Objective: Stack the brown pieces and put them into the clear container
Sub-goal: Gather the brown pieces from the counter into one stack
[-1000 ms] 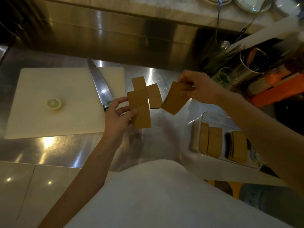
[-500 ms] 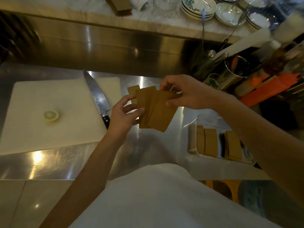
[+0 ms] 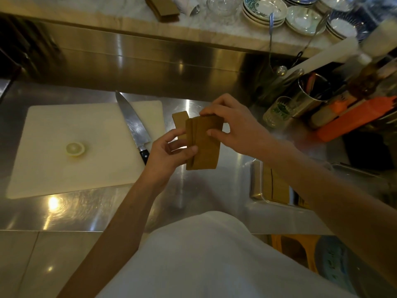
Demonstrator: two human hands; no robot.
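A stack of flat brown pieces (image 3: 204,147) is held above the steel counter between both hands. My left hand (image 3: 169,153) grips its lower left side with thumb on the front. My right hand (image 3: 232,125) pinches its top and right edge. One more brown piece (image 3: 180,119) lies on the counter just behind the stack, partly hidden. The clear container (image 3: 256,183) sits at the right with brown pieces (image 3: 277,186) standing inside; my right forearm covers most of it.
A white cutting board (image 3: 64,134) on the left carries a lemon slice (image 3: 74,149) and a chef's knife (image 3: 133,125). Cups, utensils and an orange object (image 3: 352,119) crowd the right rear. Plates and another brown stack (image 3: 163,7) sit on the back ledge.
My right hand brought its single brown piece left onto the pieces in my left hand. Both hands now hold one squared stack.
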